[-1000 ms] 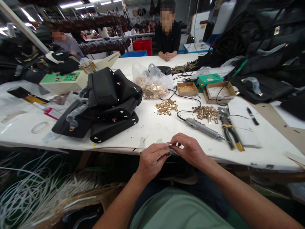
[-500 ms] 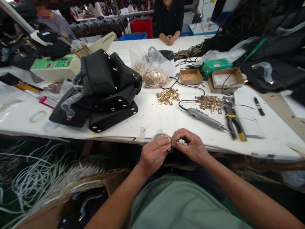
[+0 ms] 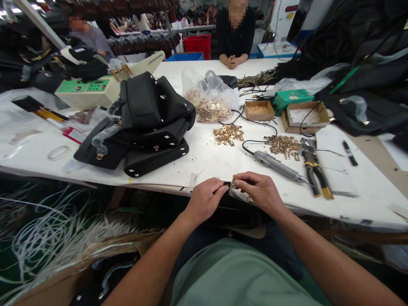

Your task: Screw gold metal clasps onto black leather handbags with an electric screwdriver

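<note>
My left hand [image 3: 205,199] and my right hand [image 3: 258,190] meet at the near edge of the white table [image 3: 223,163]. Both pinch a small gold metal fitting [image 3: 233,184] on the top edge of a black bag [image 3: 234,210] that lies in my lap below the table edge. The fingers of both hands are closed around the fitting and the bag's edge. A grey electric screwdriver [image 3: 279,166] lies just beyond my right hand, and yellow-handled pliers [image 3: 314,172] lie to its right.
A pile of black bags [image 3: 145,123] sits left of centre. Loose gold fittings [image 3: 227,134] and a plastic bag of them [image 3: 208,100] lie mid-table, with cardboard boxes [image 3: 304,117] to the right. Across the table a person rests clasped hands [image 3: 232,62]. White cords [image 3: 54,238] lie on the floor.
The view has shifted slightly. My hands stay together at the table edge, and the gold fitting now sits on the black bag's top edge.
</note>
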Demonstrator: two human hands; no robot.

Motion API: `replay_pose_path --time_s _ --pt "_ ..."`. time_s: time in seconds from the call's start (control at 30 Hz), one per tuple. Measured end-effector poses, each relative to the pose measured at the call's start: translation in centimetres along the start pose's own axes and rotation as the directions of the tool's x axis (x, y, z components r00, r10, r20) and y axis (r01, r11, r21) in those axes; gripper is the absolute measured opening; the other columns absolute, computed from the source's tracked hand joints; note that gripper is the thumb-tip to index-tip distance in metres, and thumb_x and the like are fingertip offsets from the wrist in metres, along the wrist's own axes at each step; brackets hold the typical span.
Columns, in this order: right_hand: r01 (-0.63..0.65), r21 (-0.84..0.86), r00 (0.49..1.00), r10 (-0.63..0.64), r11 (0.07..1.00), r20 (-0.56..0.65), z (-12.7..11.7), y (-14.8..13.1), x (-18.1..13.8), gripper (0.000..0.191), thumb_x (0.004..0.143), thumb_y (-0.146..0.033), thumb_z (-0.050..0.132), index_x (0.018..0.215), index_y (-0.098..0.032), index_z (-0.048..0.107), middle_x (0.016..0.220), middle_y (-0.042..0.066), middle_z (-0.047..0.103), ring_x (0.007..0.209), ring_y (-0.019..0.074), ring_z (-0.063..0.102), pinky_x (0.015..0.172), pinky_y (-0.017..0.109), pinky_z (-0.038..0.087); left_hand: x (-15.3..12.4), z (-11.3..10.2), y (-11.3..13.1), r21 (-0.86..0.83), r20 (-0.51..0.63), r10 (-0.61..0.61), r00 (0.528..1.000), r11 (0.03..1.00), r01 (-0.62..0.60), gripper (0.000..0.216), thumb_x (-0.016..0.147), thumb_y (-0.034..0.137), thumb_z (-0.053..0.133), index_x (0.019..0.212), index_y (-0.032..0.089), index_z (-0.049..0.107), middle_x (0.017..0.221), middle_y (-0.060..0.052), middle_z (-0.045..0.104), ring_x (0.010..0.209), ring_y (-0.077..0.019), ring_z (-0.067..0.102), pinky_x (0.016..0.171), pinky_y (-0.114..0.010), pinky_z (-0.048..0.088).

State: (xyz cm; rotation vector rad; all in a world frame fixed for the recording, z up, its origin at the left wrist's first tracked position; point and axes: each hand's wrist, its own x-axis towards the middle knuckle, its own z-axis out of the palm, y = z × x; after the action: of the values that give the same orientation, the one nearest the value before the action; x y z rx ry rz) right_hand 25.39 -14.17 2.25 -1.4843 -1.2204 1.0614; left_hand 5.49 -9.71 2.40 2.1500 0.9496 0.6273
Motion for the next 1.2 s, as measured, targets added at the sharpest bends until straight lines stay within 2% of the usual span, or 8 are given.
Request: replay_pose_path --time_s 0.1,0.23,0.47,0.57,0.77,0.9,1.0,1.2 --pt "-0.009 -0.047 0.999 0.011 0.999 0.052 -0.2 -0.7 0.6 0.023 0.085 -0.04 0.07 0.093 -0.021 0.08 0.082 0.002 0.075 0.074 0.0184 0.066 0.07 0.03 0.05 0.6 -0.5 -0.1 -0.013 0.043 -0.041 0.998 0.999 0.042 0.028 0.103 0.031 0.048 0.091 0.02 0.07 0.085 -0.002 0.067 0.083 -0.0165 0.063 0.077 -0.028 0.047" --pt "0.035 -0.086 0.993 -0.025 0.996 0.118 -0.1 -0.9 1.0 0.025 0.087 -0.038 0.067 0.101 -0.022 0.08 0.093 0.005 0.077 0.085 0.0204 0.067 0.078 0.033 0.05 1.0 -0.7 -0.4 -0.047 0.047 -0.031 0.998 0.998 0.033 0.028 0.103 0.03 0.046 0.103 0.023 0.073 0.091 -0.003 0.069 0.089 -0.0173 0.063 0.081 -0.028 0.046" --pt "-0.112 0.044 0.975 0.101 0.993 0.199 0.2 -1.4 1.0 0.031 0.084 -0.04 0.07 0.103 -0.018 0.08 0.078 0.002 0.074 0.073 0.0178 0.064 0.069 0.03 0.05 1.0 -0.8 -0.4 -0.064 0.016 -0.051 0.999 0.997 0.052 0.027 0.101 0.03 0.05 0.097 0.024 0.076 0.085 -0.002 0.069 0.084 -0.016 0.064 0.078 -0.027 0.046" --pt "-0.126 0.065 0.969 0.108 0.99 0.224 0.3 -1.9 0.8 0.031 0.084 -0.04 0.071 0.105 -0.019 0.079 0.089 0.004 0.077 0.08 0.0197 0.067 0.074 0.031 0.052 0.9 -0.6 -0.4 -0.078 -0.022 -0.066 0.998 0.995 0.064 0.025 0.1 0.029 0.053 0.095 0.023 0.077 0.084 -0.002 0.069 0.081 -0.0154 0.064 0.076 -0.026 0.046" --pt "-0.104 -0.008 0.992 0.105 0.995 0.071 1.3 -1.7 0.4 0.025 0.081 -0.037 0.073 0.098 -0.02 0.08 0.095 0.005 0.079 0.088 0.0229 0.07 0.082 0.034 0.053 1.1 -1.0 0.3 -0.099 -0.002 -0.145 0.989 0.985 0.144 0.023 0.097 0.028 0.054 0.089 0.021 0.075 0.081 0.0 0.071 0.078 -0.0152 0.065 0.072 -0.025 0.044" --pt "-0.083 -0.013 0.992 0.083 0.997 0.09 1.7 -1.3 0.5 0.024 0.087 -0.038 0.066 0.097 -0.02 0.079 0.087 0.002 0.077 0.083 0.0206 0.069 0.079 0.032 0.05 1.6 -2.3 0.8 0.017 0.115 -0.149 0.982 0.989 0.148 0.028 0.098 0.03 0.052 0.08 0.022 0.072 0.076 0.001 0.07 0.073 -0.0152 0.062 0.067 -0.026 0.041" --pt "-0.085 -0.001 0.992 0.085 0.996 0.097 1.7 -1.2 0.6 0.026 0.088 -0.038 0.064 0.099 -0.019 0.079 0.084 0.002 0.076 0.079 0.0198 0.067 0.075 0.031 0.049 1.8 -2.4 0.9 0.087 0.108 -0.172 0.979 0.983 0.163 0.028 0.096 0.032 0.053 0.079 0.022 0.072 0.076 0.002 0.071 0.073 -0.0159 0.063 0.066 -0.027 0.039" --pt "-0.076 -0.014 0.996 0.077 0.997 0.054 1.2 -1.7 0.5 0.027 0.088 -0.039 0.063 0.097 -0.019 0.078 0.08 0.002 0.074 0.075 0.0194 0.065 0.071 0.03 0.048 2.4 -1.2 1.2 -0.173 0.064 -0.301 0.951 0.936 0.308 0.027 0.093 0.037 0.056 0.088 0.022 0.077 0.078 0.001 0.074 0.076 -0.0169 0.067 0.068 -0.025 0.046"
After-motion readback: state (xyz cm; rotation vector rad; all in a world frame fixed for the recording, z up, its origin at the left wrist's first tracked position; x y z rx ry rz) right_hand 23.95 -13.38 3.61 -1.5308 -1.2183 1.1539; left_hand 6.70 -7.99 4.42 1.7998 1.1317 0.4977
